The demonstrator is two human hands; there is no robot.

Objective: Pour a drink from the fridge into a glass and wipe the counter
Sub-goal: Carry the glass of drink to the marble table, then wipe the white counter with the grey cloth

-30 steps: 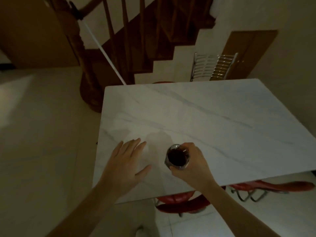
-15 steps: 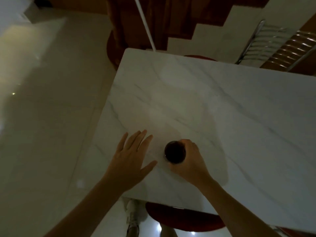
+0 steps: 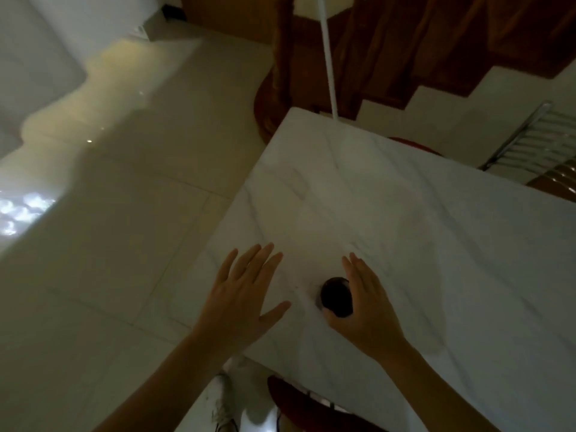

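Note:
A small glass [image 3: 336, 296] filled with a dark drink stands on the white marble table [image 3: 436, 238] near its front left corner. My right hand [image 3: 371, 307] is just to the right of the glass, fingers stretched out straight and no longer wrapped around it; the thumb lies close to the glass's near side. My left hand [image 3: 246, 294] hovers palm down with spread fingers over the table's left edge, a hand's width from the glass. It holds nothing.
A red chair seat [image 3: 299, 400] pokes out under the table's near edge, beside my shoe [image 3: 223, 406]. A wooden staircase [image 3: 405, 42] and a white pole [image 3: 327, 57] stand behind the table. A metal rack [image 3: 530, 141] leans at the far right. Tiled floor stretches left.
My right hand has opened off the glass, which stays standing on the table. The view has swung left and tilted down. The left hand stays spread.

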